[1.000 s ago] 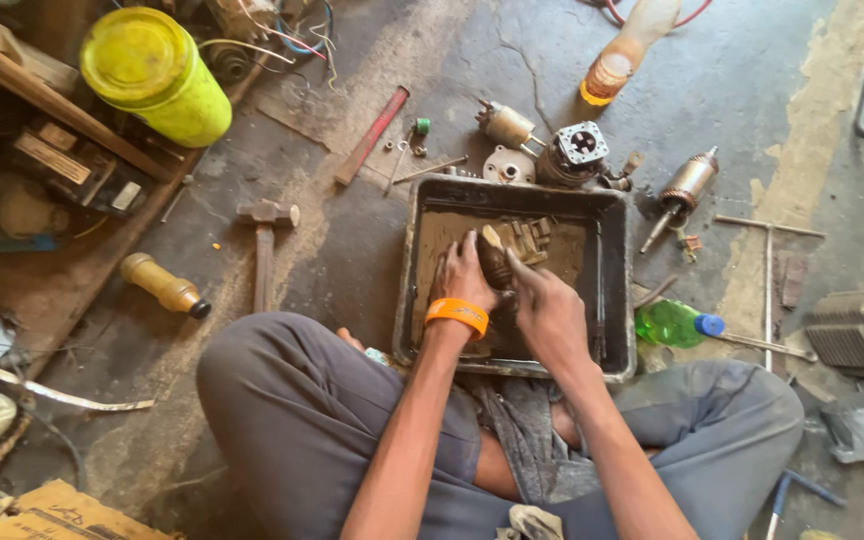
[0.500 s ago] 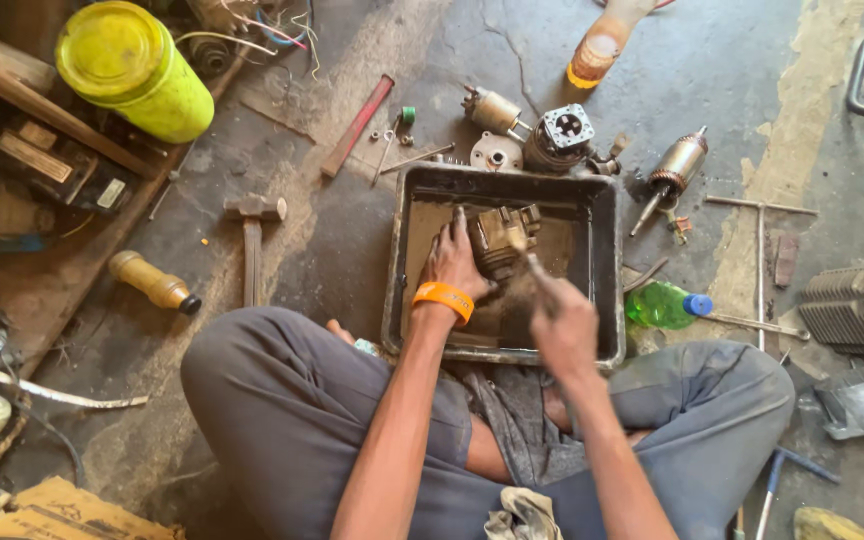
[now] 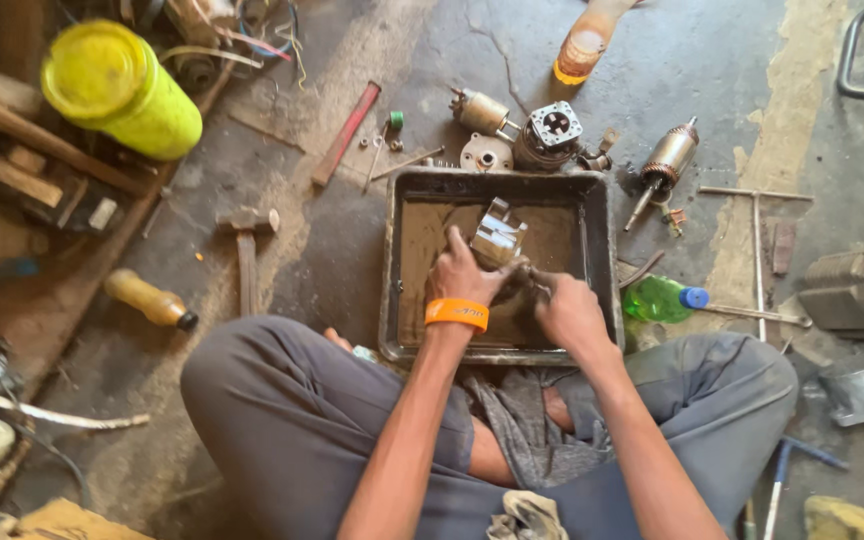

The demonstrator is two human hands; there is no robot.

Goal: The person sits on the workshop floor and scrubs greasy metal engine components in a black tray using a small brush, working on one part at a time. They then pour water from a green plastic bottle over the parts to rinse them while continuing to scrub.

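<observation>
Head view, hammer [image 3: 245,250], green bottle [image 3: 660,299] flanking tray [image 3: 392,260]

yellow tub [image 3: 117,90] (upper left), green bottle [image 3: 664,299]

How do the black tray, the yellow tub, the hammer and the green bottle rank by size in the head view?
1. Black tray
2. Yellow tub
3. Hammer and green bottle: look alike, not ranked.
</observation>
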